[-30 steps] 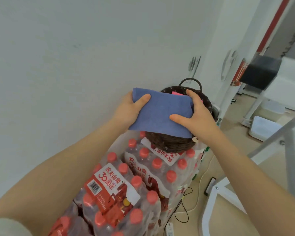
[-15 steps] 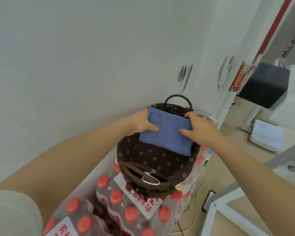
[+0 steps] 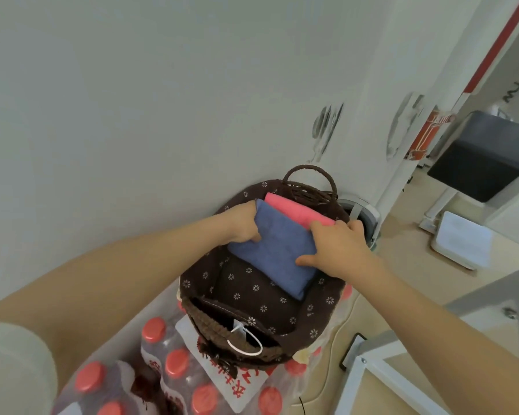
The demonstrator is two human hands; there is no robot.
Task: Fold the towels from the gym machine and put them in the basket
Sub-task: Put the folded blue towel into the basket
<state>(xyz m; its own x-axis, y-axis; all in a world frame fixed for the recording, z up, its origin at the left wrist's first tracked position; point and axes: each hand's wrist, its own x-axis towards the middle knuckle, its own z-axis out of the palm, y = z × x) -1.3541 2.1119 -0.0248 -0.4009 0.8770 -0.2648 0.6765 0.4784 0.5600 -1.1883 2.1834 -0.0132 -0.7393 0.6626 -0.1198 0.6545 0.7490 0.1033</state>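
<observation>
White wall fills the background, with gym equipment frames and a dark padded seat [image 3: 480,154] at the right edge of the head view. Shrink-wrapped packs of red-capped water bottles [image 3: 174,372] stand against the wall and carry the wicker basket [image 3: 252,353].

1. Basket: dark brown weave, 1 loop handle at the far rim, lined with brown fabric printed with small white flowers. A white tag loop hangs at the near rim.
2. Pink towel [image 3: 297,211]: folded, lying inside the basket at the far side.
3. Blue towel [image 3: 270,253]: folded into a rectangle, partly inside the basket, just beside and overlapping the pink towel. Its near corner sits above the lining; contact with the basket floor cannot be confirmed.
4. Left hand [image 3: 243,224]: fingers curled round the left edge of the blue towel, grasping it.
5. Right hand [image 3: 336,250]: thumb on top and fingers over the right edge of the blue towel, grasping it.

Status, as a judgement: folding of 2 towels appears complete. 1 is stowed; the 2nd is at the placement step and not yet released. Remaining: seat the blue towel flat and let go. Whether more towels remain on the gym machine cannot be told.
</observation>
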